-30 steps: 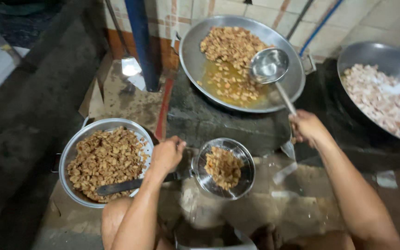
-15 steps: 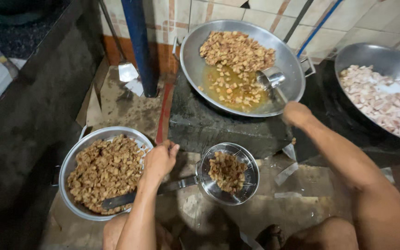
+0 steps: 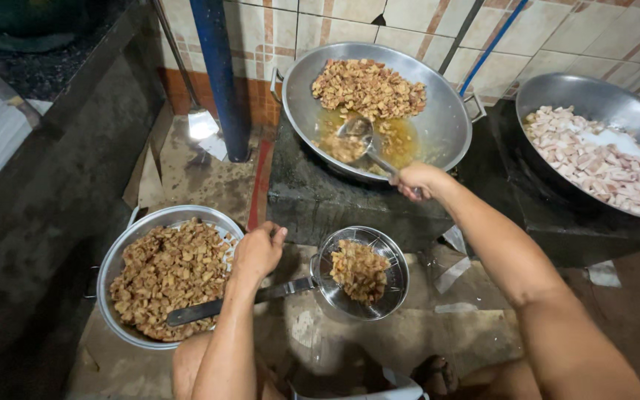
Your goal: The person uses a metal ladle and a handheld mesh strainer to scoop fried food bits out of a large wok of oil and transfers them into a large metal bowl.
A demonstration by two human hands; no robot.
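My left hand (image 3: 257,252) grips the dark handle of a round wire strainer (image 3: 362,272) that holds a heap of fried brown cubes. The strainer hangs low, in front of the stove. My right hand (image 3: 418,180) is closed on the handle of a metal ladle (image 3: 355,132), whose bowl dips into the yellow oil of a big steel wok (image 3: 450,126). More fried cubes are piled at the wok's far side. To my left, on the floor, stands a wide metal basin (image 3: 112,261) full of the same fried pieces.
A second wok (image 3: 601,96) at the right holds pale raw meat cubes. Both woks rest on a dark stove block (image 3: 320,200) against a tiled wall. A blue pipe (image 3: 220,74) rises at the back. A dark counter edge (image 3: 53,192) runs along the left. My knees are below.
My right hand has swung the ladle from above the wok's right side down into the oil at its front. The strainer and my left hand stayed almost in place.
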